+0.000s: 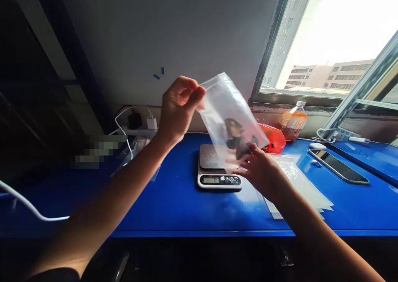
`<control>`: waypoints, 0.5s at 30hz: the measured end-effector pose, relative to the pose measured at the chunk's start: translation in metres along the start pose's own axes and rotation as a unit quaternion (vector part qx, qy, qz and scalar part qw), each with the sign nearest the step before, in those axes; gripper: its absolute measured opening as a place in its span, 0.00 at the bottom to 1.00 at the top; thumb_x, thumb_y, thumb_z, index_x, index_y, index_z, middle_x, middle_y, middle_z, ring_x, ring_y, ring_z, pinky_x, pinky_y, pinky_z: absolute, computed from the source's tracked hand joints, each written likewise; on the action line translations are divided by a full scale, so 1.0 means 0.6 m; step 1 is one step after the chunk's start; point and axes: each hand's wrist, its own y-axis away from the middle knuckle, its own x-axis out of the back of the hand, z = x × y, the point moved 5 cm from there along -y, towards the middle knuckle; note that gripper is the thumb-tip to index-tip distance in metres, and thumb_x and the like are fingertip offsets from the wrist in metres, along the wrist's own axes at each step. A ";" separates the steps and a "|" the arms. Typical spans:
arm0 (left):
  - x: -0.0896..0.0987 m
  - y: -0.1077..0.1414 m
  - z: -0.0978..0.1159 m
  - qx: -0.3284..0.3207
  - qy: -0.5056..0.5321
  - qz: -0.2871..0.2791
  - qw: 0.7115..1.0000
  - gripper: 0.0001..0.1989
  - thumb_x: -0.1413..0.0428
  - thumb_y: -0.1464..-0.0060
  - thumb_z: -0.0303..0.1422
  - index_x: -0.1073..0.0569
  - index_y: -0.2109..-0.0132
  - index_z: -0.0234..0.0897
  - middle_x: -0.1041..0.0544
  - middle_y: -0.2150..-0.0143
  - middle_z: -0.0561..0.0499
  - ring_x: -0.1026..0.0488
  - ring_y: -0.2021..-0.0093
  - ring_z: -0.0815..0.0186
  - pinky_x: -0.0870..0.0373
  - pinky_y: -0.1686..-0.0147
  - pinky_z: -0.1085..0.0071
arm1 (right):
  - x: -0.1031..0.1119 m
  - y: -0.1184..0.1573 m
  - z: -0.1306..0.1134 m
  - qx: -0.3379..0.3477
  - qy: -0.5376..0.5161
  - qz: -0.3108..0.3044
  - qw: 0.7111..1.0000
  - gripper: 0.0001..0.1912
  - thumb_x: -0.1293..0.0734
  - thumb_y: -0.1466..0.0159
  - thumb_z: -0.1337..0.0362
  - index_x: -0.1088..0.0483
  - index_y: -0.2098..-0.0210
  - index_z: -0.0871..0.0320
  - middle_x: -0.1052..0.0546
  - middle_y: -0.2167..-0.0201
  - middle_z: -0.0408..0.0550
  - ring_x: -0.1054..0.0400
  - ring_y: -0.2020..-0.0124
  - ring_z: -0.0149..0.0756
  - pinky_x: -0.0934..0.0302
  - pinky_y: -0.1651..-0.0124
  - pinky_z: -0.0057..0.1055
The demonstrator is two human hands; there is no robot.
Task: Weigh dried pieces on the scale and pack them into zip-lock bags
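My left hand (183, 103) pinches the upper left corner of a translucent plastic bag (217, 95) between thumb and fingers. The bag hangs tilted above the table, with some dark small items (234, 143) showing blurred through its lower part. Around the bag's lower end is my right hand (256, 166), its fingers stretched behind the film and its thumb near the lower right edge. Below the bag stands a white digital kitchen scale (205, 182) with a metal plate, partly covered by the bag; its small display is lit but hard to read.
A stack of flat clear bags (298, 186) lies right of the scale. Behind are a red plastic bag (273, 139) and a bottle of orange drink (294, 120). A phone (338, 166) lies at right. White cables and a charger (151, 123) are at left on the blue table (174, 207).
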 end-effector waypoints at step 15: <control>-0.336 0.124 -0.111 0.074 -0.346 -0.392 0.849 0.16 0.41 0.47 0.34 0.29 0.53 0.31 0.26 0.51 0.37 0.31 0.49 0.51 0.31 0.54 0.57 | 0.314 0.086 -0.124 0.337 0.036 0.491 0.803 0.17 0.32 0.51 0.72 0.35 0.63 0.51 0.25 0.65 0.51 0.28 0.62 0.41 0.35 0.65 0.46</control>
